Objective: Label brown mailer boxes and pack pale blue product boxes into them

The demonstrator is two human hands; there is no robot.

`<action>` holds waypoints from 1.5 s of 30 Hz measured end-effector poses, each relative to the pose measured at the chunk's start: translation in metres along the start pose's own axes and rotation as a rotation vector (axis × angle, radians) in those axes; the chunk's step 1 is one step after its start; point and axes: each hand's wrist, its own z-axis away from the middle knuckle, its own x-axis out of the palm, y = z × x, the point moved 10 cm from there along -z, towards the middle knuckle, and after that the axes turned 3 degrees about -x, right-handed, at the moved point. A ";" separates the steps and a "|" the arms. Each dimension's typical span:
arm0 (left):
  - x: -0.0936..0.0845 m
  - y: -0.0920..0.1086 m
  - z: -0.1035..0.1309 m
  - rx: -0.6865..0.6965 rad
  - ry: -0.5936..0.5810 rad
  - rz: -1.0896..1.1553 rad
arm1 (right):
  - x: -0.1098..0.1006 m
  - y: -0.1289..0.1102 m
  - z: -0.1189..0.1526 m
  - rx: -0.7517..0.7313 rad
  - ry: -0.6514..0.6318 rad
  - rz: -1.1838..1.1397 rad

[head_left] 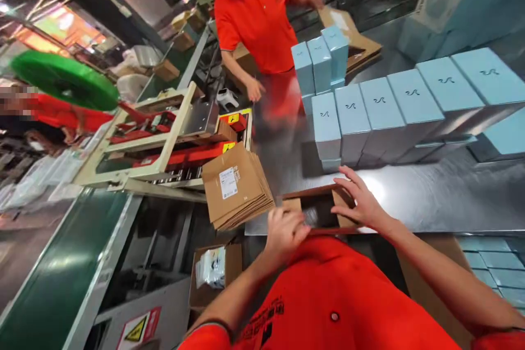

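An open cardboard box [338,191] stands at the near edge of the metal table in front of my torso, its top flaps spread and its inside dark. My left hand [285,229] is closed over the box's left end, fingers curled at the flap. At the opposite end, my right hand [363,202] has its fingers apart beside the right flap; whether its fingertips press on the cardboard I cannot tell. Just beyond the box stands a row of light blue boxes [353,112] with a dark squiggle on top. Left of my left hand lies a stack of flattened cartons [233,186].
A co-worker in a red shirt [258,16] stands across the metal table [410,197], near more blue boxes [318,60] and flat cartons [356,44]. A roller machine [180,147] and green conveyor belt [82,262] lie left. Below is a carton of packets [211,268].
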 end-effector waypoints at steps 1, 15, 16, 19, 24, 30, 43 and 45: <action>-0.002 -0.002 -0.009 -0.035 0.096 -0.029 | -0.005 0.004 -0.005 0.011 -0.012 -0.030; 0.015 0.052 -0.052 0.270 -0.147 0.174 | -0.004 0.026 0.041 0.260 -0.100 -0.094; 0.022 0.060 -0.058 0.310 -0.236 0.187 | -0.004 0.029 0.039 0.259 -0.096 -0.104; 0.041 0.066 -0.078 0.349 -0.365 0.170 | -0.005 0.036 0.030 0.248 -0.087 -0.091; 0.033 0.051 -0.068 0.383 -0.385 0.055 | -0.023 0.052 0.035 0.392 0.041 -0.281; -0.084 -0.042 0.010 -0.138 0.157 0.462 | -0.024 0.081 0.066 0.556 0.250 -0.439; -0.093 -0.126 0.074 -0.567 0.831 1.426 | 0.148 -0.010 -0.028 0.407 -0.380 -0.777; -0.092 -0.125 0.075 -0.535 0.818 1.438 | 0.147 -0.006 -0.025 0.414 -0.381 -0.765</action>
